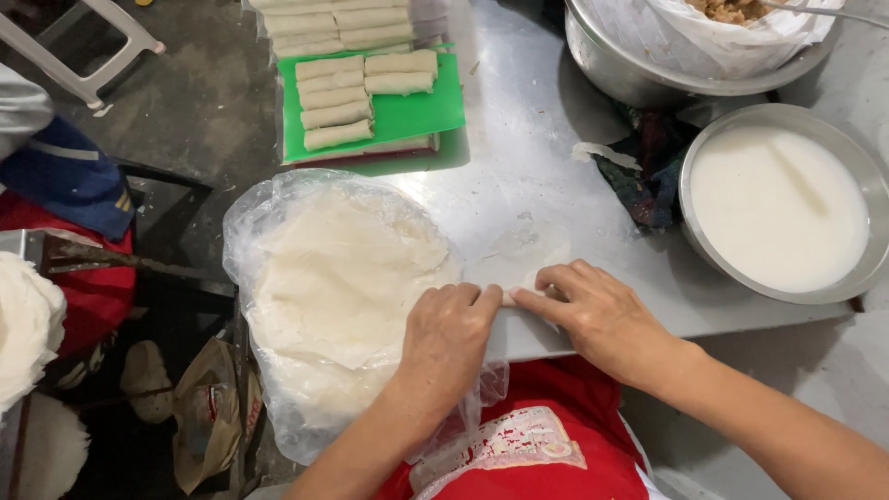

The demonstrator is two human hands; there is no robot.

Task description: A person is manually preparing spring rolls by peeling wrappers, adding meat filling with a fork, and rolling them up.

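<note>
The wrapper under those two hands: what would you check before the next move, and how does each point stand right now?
1. Both hands on the wrapper: left hand and right hand press its near edge. Ok.
2. Filling inside the fold: hidden under the fingers. Cannot tell.
3. Wrapper flat, untorn: looks flat; too pale to judge tears. Cannot tell.
4. White paste bowl near the right hand: full. Ok.
5. Room on the green tray for another roll: bare patch showing. Ok.
6. Spare stack of wrappers by the left hand. Ok.
</note>
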